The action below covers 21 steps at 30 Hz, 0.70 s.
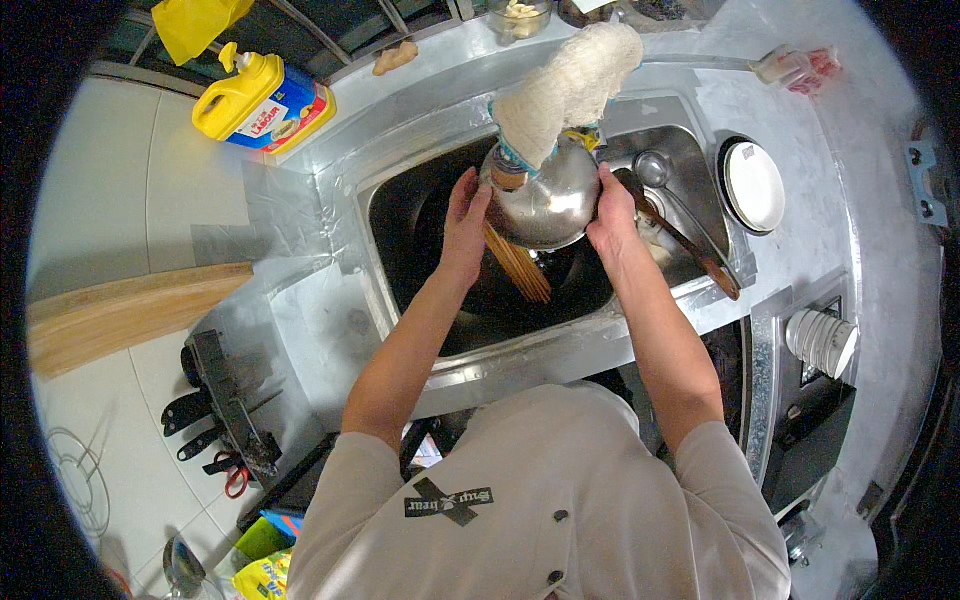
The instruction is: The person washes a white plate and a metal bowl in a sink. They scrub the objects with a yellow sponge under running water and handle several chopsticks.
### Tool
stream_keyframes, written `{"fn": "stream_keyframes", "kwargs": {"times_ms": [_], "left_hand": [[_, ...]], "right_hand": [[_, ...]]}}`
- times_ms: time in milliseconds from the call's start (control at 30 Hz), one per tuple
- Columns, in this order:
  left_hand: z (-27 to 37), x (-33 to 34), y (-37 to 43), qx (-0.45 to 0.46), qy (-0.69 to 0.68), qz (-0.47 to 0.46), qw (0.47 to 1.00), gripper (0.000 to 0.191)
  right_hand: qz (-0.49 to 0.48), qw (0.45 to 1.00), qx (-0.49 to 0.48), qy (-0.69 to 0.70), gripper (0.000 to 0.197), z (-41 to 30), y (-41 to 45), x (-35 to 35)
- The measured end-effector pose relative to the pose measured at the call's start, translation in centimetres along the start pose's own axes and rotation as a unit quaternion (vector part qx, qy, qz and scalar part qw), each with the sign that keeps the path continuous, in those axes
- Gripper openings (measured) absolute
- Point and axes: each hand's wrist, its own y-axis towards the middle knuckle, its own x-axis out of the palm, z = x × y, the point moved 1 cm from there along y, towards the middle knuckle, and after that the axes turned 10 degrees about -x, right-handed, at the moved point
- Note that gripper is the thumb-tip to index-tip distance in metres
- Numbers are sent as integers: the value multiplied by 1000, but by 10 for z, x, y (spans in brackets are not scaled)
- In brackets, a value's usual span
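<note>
A round stainless-steel bowl (551,199) is tilted under the faucet, over the divide between two sink basins. My left hand (466,225) grips its left rim and my right hand (613,206) its right rim. A pale cloth (559,94) wraps the faucet and covers part of the bowl. Below the bowl, a bundle of wooden chopsticks (521,266) lies in the dark left basin (420,315). Beside my right hand, a metal ladle (654,169) and a wooden-handled utensil (697,259) rest across the right basin.
A yellow detergent jug (262,105) and a ginger root (395,58) stand behind the sink at left. White plates (754,187) lie right of the sink, with stacked bowls (821,343) nearer. Knives (187,412) and red-handled scissors (237,480) hang in a rack at lower left.
</note>
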Motion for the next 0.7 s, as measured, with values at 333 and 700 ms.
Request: {"fn": "stream_keyframes", "kwargs": {"times_ms": [333, 700], "left_hand": [[8, 26, 13, -39, -44, 5, 998, 40], [10, 10, 17, -28, 73, 2, 997, 34]], "right_hand": [[9, 998, -18, 66, 42, 1, 6, -22], [18, 999, 1, 46, 43, 4, -12, -37]]}}
